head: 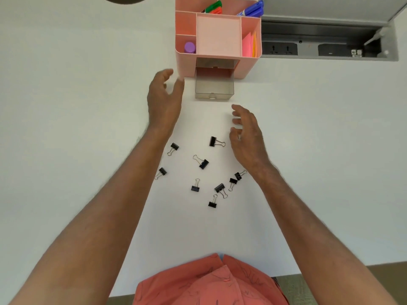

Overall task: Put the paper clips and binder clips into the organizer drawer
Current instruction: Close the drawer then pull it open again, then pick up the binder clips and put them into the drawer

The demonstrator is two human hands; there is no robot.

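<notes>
White desk (66, 106), socket tray (326, 44) inset at back. Pink organizer (187, 64), its clear drawer (214, 88) pulled out. Binder clips (203, 163) lie scattered near you. Your left hand (164, 100) hovers beside organizer, fingers spread, empty. Right hand (247, 137) above clips, loosely open, empty.

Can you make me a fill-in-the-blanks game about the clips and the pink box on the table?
1. The binder clips lying on the white table are the colour ____.
2. The clear drawer of the pink organizer is pulled ____.
3. Inside, the drawer looks ____.
4. The left hand and right hand are holding ____.

Answers: black; open; empty; nothing
</notes>
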